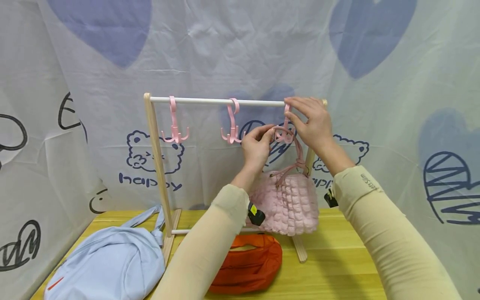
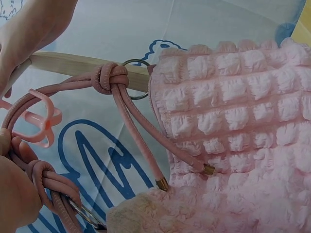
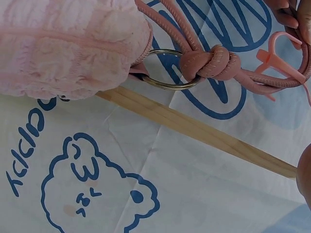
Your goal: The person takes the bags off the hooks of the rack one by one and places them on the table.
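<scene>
A pink quilted handbag [image 1: 296, 204] hangs by its knotted handle [image 2: 109, 80] at the right end of the rack. My left hand [image 1: 258, 146] pinches the top of that handle between thumb and fingers, right beside the right pink hook [image 1: 287, 136]. In the left wrist view the handle loop passes around the hook's prongs [image 2: 47, 124]; whether it rests on them I cannot tell. My right hand [image 1: 313, 123] holds the upper stem of the same hook, its fingers lying at the white rod [image 1: 202, 101]. Metal rings [image 3: 170, 87] join handle and bag.
Two more pink hooks, one left [image 1: 174, 131] and one central [image 1: 233, 131], hang from the rod. The wooden frame [image 1: 157, 154] stands on a yellow wood-grain table [image 1: 337, 250]. A light blue backpack [image 1: 112, 258] lies at left, an orange bag [image 1: 251, 266] in front.
</scene>
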`<state>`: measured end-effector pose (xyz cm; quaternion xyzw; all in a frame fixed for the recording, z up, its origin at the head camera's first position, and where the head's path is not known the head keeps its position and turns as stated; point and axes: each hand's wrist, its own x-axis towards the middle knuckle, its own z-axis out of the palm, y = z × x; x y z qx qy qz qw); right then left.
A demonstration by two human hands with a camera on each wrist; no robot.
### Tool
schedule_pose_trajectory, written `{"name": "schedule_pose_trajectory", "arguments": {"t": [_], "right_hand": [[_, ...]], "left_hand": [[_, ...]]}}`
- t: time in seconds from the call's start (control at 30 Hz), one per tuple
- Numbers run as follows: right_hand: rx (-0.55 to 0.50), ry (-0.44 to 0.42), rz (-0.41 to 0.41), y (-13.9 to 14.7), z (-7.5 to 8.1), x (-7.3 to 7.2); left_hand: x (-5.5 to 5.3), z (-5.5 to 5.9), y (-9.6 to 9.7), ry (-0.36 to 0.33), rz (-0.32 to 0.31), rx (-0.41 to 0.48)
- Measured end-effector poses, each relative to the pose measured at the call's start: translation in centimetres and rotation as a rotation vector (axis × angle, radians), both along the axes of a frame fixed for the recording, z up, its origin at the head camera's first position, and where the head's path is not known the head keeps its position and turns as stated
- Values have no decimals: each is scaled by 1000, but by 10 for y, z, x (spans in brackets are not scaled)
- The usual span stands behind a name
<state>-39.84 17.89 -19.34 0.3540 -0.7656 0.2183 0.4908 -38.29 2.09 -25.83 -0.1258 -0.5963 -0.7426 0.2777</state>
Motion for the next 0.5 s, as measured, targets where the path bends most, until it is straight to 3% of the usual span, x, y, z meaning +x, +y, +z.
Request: {"name": "schedule_pose_trajectory", "arguments": {"t": [0.5], "right_hand": [[-5, 46, 21, 0, -1, -3]], "left_hand": [[1, 2, -1, -2, 1, -18]]}}
